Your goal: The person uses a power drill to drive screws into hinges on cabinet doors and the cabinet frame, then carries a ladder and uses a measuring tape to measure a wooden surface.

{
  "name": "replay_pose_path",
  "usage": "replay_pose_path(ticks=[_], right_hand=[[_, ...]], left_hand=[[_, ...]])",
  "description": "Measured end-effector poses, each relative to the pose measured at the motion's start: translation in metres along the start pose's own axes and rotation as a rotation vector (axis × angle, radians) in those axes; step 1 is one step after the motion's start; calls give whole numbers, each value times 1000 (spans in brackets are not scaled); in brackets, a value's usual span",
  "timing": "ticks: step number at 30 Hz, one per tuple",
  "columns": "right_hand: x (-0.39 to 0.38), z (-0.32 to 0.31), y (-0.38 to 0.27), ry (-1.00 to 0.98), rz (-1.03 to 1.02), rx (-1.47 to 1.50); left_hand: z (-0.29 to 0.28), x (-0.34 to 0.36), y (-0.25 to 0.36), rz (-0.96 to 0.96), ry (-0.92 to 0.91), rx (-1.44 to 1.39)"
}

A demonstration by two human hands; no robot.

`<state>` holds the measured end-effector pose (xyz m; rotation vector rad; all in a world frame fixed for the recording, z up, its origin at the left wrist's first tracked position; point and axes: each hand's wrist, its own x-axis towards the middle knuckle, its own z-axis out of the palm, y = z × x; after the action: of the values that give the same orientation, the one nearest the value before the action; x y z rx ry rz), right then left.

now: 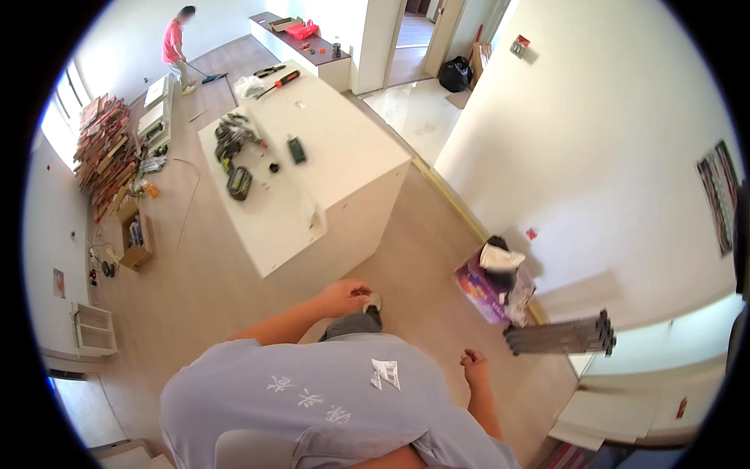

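My left hand (346, 297) hangs in front of my body with its fingers loosely curled, and I see nothing in them. Lower on the right, my right hand (473, 364) also has curled fingers and shows no object. Ahead of my left hand, apart from it, stands a large white cabinet (344, 176). On its top lie a green and black power tool (234, 137), a battery pack (240, 184), a small dark green case (296, 150) and a red and black screwdriver (286, 80). My shoe (374, 306) shows just beyond the left hand.
Right of me, a purple box (478, 289) with things piled on it and a bundle of dark grey bars (562, 334) stand by the wall. At the far left are stacked wood strips (105, 152) and an open cardboard box (135, 242). A person (176, 47) sweeps at the back.
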<state>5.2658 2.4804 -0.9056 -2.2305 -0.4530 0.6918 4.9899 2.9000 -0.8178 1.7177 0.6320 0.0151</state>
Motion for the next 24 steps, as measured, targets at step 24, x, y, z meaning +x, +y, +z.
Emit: replay_pose_path(ticks=[24], right_hand=[[871,-53,-288,-465,-286,-665]], left_hand=[[-257,561,174,-363,296,590]])
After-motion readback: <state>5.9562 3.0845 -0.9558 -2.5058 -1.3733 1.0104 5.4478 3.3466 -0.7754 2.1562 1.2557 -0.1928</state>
